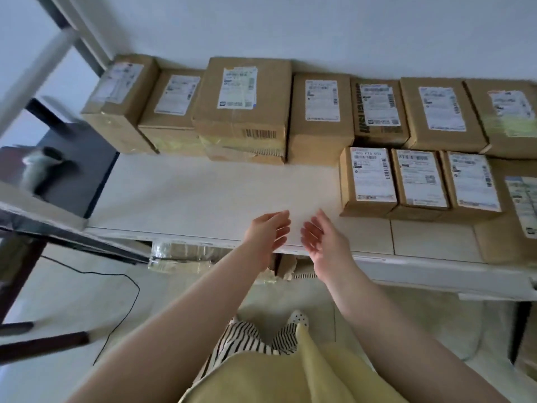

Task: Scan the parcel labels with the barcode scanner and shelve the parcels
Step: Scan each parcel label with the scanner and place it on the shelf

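Several brown cardboard parcels with white labels stand on a white shelf [203,196]. A back row runs along the wall, with a large parcel [244,109] near its middle. A front row of small parcels [367,181] fills the right part. My left hand [268,229] and my right hand [324,237] hover side by side over the shelf's front edge, fingers relaxed, palms facing each other, holding nothing. No barcode scanner is plainly in view; a blurred grey object [40,167] lies at the far left.
More parcels [180,254] sit on a lower level under the shelf edge. A dark table [72,175] and a white post [37,74] stand at the left. A black cable [125,303] trails over the pale floor.
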Available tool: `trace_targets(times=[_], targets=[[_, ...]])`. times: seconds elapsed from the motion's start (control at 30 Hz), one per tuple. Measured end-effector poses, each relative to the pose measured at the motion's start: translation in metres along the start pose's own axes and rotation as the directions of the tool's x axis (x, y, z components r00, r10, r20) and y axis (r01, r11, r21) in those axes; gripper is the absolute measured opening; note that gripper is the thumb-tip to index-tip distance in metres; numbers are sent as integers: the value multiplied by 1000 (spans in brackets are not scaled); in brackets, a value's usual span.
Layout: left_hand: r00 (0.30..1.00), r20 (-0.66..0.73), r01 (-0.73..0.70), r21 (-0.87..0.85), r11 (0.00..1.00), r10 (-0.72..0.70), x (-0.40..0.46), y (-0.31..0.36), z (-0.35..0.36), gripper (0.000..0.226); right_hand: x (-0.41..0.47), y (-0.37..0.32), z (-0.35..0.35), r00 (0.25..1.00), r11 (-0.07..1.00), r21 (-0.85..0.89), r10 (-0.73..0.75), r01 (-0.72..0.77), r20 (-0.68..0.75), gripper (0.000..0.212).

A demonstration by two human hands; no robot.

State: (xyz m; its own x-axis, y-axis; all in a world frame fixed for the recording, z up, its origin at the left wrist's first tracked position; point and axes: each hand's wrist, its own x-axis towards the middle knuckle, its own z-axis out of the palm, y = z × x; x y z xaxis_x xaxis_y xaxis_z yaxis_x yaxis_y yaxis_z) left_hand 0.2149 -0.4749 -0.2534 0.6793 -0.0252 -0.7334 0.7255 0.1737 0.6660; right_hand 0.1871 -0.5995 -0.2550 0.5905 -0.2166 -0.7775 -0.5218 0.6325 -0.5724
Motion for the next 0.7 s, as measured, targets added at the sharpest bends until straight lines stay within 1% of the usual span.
trace_targets(times=[0.1,0.17,0.3,0.37,0.5,0.6,0.7], targets=[[999,-33,11,-96,995,-14,-12,-11,-51,8,-6,23,15,997,998,-50,-18,22,77,20],[998,-65,7,-176,984,-19,-25,-21,-99,8,-16,43,31,992,995,-97,-1,14,126,16],[977,-202,3,-277,961,-61,-46,-40,-176,8,-29,80,58,982,985,-172,52,-21,179,12],[963,-262,-25,-311,950,-60,-60,-50,-221,7,-42,111,80,974,969,-246,59,-4,217,11],[946,-323,-78,-337,938,-38,-94,-64,-308,7,-72,181,128,952,907,-417,80,53,297,9],[930,-368,-123,-362,924,-21,-116,-78,-369,6,-93,234,166,936,874,-483,131,47,327,9],[907,-417,-144,-432,890,-56,-138,-98,-425,8,-114,286,201,909,835,-550,214,20,358,8]])
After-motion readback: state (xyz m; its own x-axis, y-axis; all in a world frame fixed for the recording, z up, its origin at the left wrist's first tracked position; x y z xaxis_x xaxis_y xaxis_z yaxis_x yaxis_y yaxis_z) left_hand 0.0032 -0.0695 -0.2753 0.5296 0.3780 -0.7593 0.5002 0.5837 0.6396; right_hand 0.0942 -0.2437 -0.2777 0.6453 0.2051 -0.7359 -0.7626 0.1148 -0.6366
